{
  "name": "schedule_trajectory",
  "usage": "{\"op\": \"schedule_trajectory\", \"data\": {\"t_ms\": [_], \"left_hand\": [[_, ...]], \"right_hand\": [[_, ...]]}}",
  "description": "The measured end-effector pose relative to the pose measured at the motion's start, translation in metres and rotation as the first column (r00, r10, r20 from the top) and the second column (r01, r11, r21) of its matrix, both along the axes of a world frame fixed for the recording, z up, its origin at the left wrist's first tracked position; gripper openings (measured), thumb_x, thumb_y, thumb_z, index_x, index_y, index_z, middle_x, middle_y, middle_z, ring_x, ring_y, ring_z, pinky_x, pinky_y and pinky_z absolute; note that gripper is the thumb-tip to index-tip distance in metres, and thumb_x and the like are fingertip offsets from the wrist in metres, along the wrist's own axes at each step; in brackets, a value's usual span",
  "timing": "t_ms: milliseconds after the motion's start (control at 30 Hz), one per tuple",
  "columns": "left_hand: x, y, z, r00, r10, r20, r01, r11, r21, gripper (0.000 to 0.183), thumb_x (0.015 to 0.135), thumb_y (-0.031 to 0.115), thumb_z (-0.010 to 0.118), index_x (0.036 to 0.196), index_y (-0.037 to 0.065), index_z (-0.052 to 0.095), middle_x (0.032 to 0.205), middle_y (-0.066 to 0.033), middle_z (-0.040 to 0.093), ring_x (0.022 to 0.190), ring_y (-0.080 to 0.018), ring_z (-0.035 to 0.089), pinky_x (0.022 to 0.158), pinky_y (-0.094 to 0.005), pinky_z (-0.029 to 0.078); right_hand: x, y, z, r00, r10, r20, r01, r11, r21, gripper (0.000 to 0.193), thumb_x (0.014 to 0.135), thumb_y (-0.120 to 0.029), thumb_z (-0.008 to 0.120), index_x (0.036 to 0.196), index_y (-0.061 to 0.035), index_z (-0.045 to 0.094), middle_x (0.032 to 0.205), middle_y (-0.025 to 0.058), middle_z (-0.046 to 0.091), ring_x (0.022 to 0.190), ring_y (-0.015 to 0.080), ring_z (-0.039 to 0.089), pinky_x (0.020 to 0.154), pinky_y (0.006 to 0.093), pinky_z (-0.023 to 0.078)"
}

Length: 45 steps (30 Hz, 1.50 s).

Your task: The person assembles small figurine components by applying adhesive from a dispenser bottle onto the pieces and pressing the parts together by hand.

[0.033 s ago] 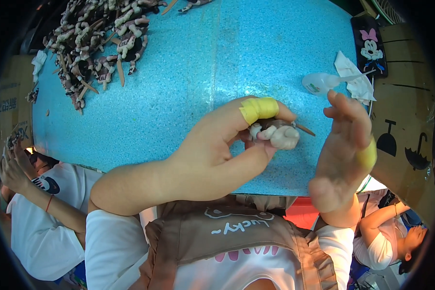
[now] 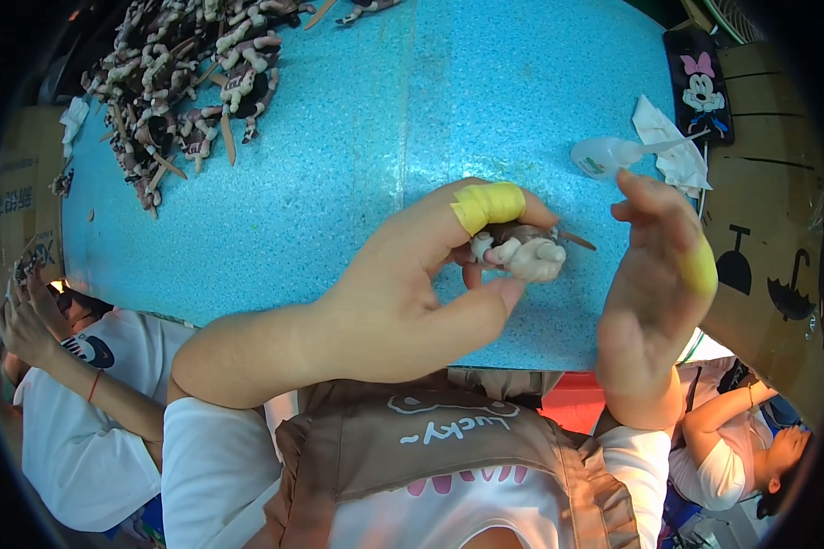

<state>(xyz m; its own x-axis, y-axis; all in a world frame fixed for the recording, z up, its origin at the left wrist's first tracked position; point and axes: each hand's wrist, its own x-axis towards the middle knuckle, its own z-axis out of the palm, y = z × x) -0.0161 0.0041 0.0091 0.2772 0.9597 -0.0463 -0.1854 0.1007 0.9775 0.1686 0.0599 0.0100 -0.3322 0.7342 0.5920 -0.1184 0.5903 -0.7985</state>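
My left hand (image 2: 403, 284) grips a small figurine (image 2: 533, 257) between thumb and fingers above the blue table (image 2: 357, 220). White and brown parts of the figurine show, and a thin brown stick (image 2: 577, 241) juts from its right side. Yellow tape (image 2: 488, 207) wraps the index finger. To the right, my right hand (image 2: 655, 274) is raised with its fingers apart and nothing in them; it also wears yellow tape and is slightly blurred. A gap separates it from the figurine. My fingers cover part of the figurine.
A heap of similar figurines (image 2: 169, 78) with brown sticks lies at the far left. At the right are a squeeze bottle (image 2: 604, 156) with a long nozzle, white tissue (image 2: 673, 151), a black phone (image 2: 700, 87) and a cardboard box (image 2: 769, 220). Other people sit on both sides.
My right hand has shifted slightly to the right and its thumb has moved up. The figurine has turned a little in my left hand, whose thumb has eased slightly downward.
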Motion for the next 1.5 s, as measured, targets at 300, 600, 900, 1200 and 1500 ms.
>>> {"op": "schedule_trajectory", "data": {"t_ms": [300, 600, 900, 1200, 1500], "left_hand": [[0.001, 0.006, -0.009, 0.98, 0.036, -0.198, 0.043, 0.925, 0.377, 0.034, 0.079, 0.013, 0.052, 0.11, 0.0, 0.048, 0.113, -0.0173, 0.049, 0.096, -0.0224, 0.052, 0.083, -0.0322, 0.041], [0.001, 0.007, -0.008, 0.925, 0.152, -0.347, 0.054, 0.854, 0.517, 0.031, 0.076, 0.009, 0.051, 0.105, -0.003, 0.051, 0.108, -0.0226, 0.052, 0.086, -0.0253, 0.058, 0.073, -0.0325, 0.048], [0.002, 0.006, -0.013, 0.885, 0.234, -0.403, 0.06, 0.8, 0.597, 0.032, 0.072, 0.004, 0.054, 0.102, -0.005, 0.051, 0.102, -0.0231, 0.055, 0.08, -0.0273, 0.059, 0.068, -0.0322, 0.049], [0.004, 0.003, -0.013, 0.875, 0.236, -0.423, 0.045, 0.83, 0.556, 0.031, 0.071, 0.003, 0.055, 0.101, -0.005, 0.051, 0.098, -0.0209, 0.055, 0.076, -0.026, 0.058, 0.066, -0.0312, 0.049], [0.003, 0.003, -0.011, 0.862, 0.221, -0.456, 0.079, 0.83, 0.552, 0.032, 0.07, 0.005, 0.057, 0.1, -0.005, 0.051, 0.097, -0.0196, 0.055, 0.074, -0.0255, 0.058, 0.065, -0.0309, 0.049]], "right_hand": [[0.007, 0.01, 0.007, 0.938, 0.193, 0.289, -0.183, 0.981, -0.06, 0.028, 0.064, -0.002, 0.067, 0.091, 0.0017, 0.06, 0.085, 0.0134, 0.058, 0.077, 0.0247, 0.056, 0.068, 0.0308, 0.045], [0.007, 0.007, 0.011, 0.887, 0.227, 0.403, -0.198, 0.974, -0.112, 0.027, 0.065, 0.001, 0.064, 0.091, -0.0003, 0.057, 0.094, 0.0135, 0.054, 0.09, 0.0272, 0.053, 0.081, 0.0371, 0.042], [0.003, 0.004, 0.002, 0.901, 0.114, 0.419, -0.119, 0.993, -0.016, 0.03, 0.06, -0.001, 0.069, 0.088, -0.001, 0.057, 0.084, 0.0134, 0.059, 0.078, 0.0286, 0.057, 0.068, 0.0341, 0.045], [0.007, 0.001, 0.007, 0.868, 0.209, 0.45, -0.154, 0.976, -0.155, 0.029, 0.063, 0.002, 0.064, 0.09, -0.0011, 0.054, 0.093, 0.0123, 0.056, 0.095, 0.0277, 0.054, 0.086, 0.0382, 0.041], [0.006, 0.002, 0.011, 0.839, 0.179, 0.514, -0.151, 0.984, -0.097, 0.028, 0.063, 0.002, 0.064, 0.089, -0.0009, 0.055, 0.091, 0.0126, 0.057, 0.092, 0.0291, 0.056, 0.083, 0.0392, 0.042]]}}
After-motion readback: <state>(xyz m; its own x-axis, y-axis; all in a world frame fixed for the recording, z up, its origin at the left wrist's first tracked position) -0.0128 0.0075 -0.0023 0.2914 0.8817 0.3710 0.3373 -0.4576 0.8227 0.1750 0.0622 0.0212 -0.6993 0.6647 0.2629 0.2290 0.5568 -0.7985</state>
